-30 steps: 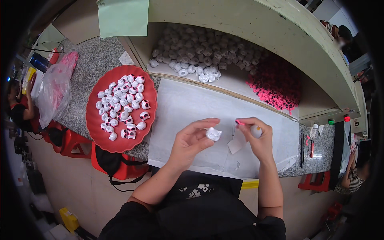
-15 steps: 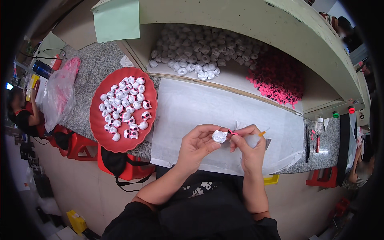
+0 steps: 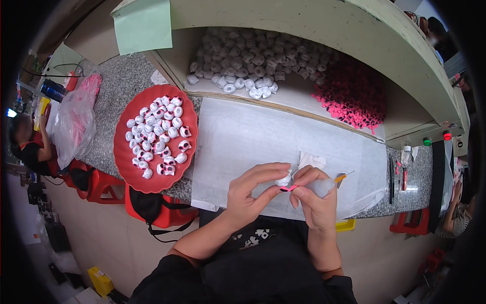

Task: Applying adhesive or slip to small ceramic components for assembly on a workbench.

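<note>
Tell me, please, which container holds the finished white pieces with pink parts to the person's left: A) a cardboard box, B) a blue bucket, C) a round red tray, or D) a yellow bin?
C: the round red tray on the granite counter holds the white pieces, left of the left hand and right hand pinching one small piece.

Top: a black garment, short-sleeved, the sleeves ending around the elbows.
Print: a small white pattern on the black fabric at the front, too small to make out.
Forearms: bare from the sleeves down, no watch or band visible.
Left hand (image 3: 249, 195): bare, no glove, no ring visible.
Right hand (image 3: 315, 198): bare too, no glove.
Fingers (image 3: 263, 172): uncovered; nails too small to judge.
</note>
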{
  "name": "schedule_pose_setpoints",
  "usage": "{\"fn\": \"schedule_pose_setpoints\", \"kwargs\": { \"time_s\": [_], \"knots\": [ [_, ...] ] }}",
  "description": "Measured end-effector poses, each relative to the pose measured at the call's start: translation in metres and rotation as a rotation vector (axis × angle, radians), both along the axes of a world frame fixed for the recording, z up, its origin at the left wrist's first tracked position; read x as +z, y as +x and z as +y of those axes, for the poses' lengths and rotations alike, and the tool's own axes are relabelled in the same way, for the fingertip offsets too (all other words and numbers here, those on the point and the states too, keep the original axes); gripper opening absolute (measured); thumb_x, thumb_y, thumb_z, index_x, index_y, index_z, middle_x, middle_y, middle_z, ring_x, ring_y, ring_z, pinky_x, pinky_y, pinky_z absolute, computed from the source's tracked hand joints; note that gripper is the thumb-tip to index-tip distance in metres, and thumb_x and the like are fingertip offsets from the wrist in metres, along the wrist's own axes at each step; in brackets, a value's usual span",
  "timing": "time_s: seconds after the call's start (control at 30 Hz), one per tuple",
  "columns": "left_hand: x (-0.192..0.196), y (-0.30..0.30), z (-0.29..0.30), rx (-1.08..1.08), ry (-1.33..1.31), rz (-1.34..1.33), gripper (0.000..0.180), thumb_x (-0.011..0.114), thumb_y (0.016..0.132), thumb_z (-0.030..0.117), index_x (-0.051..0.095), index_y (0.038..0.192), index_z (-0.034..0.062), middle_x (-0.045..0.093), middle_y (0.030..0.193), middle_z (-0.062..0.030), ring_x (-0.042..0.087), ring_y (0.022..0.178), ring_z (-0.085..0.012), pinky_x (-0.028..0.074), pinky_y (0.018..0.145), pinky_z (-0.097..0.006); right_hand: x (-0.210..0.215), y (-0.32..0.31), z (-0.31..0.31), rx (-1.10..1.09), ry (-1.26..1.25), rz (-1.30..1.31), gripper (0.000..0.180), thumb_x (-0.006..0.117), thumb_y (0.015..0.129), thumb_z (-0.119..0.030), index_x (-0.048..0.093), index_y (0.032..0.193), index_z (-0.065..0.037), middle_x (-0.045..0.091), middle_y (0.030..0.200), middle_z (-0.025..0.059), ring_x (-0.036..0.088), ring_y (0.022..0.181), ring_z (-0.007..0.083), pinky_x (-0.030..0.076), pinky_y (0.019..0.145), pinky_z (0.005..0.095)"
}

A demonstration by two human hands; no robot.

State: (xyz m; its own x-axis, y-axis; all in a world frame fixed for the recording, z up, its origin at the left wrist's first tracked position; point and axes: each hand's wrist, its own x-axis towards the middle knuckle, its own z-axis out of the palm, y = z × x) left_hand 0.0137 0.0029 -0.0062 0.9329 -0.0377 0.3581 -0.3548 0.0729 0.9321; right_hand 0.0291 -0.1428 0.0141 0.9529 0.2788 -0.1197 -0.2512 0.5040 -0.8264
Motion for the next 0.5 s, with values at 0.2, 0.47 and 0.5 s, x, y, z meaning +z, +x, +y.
{"fn": "schedule_pose_setpoints", "kwargs": {
  "time_s": [0.2, 0.47, 0.5],
  "knots": [
    [0.0018, -0.001, -0.0029, -0.003, -0.006, 0.005, 0.03, 0.056, 0.068, -0.012, 0.051, 0.095, -0.002, 0.051, 0.103, -0.0204, 0.05, 0.097, -0.0238, 0.041, 0.081, -0.03, -0.0039, -0.0023, 0.0042, -0.073, 0.047, 0.058, 0.009, 0.057, 0.068, 0.007, 0.051, 0.072, 0.002, 0.047, 0.077, 0.0082, 0.047, 0.058, 0.0112, 0.037, 0.045, 0.0209],
    [0.0022, -0.0049, -0.0053, -0.095, -0.342, 0.093, 0.022, 0.056, 0.074, 0.0, 0.049, 0.095, -0.0025, 0.05, 0.104, -0.0217, 0.052, 0.093, -0.0217, 0.042, 0.078, -0.03, -0.0071, -0.0093, 0.0089, -0.181, -0.095, -0.086, 0.021, 0.06, 0.065, 0.008, 0.05, 0.081, 0.001, 0.047, 0.076, 0.0062, 0.046, 0.06, 0.0092, 0.038, 0.047, 0.0197],
    [0.0022, -0.0054, -0.0045, -0.094, -0.342, 0.093, 0.022, 0.056, 0.074, 0.0, 0.049, 0.095, -0.0025, 0.05, 0.104, -0.0217, 0.052, 0.093, -0.0217, 0.042, 0.078, -0.03, -0.0057, -0.009, 0.0091, -0.179, -0.095, -0.086, 0.021, 0.06, 0.065, 0.008, 0.05, 0.081, 0.001, 0.047, 0.076, 0.0062, 0.046, 0.06, 0.0092, 0.038, 0.047, 0.0197]
  ]
}}
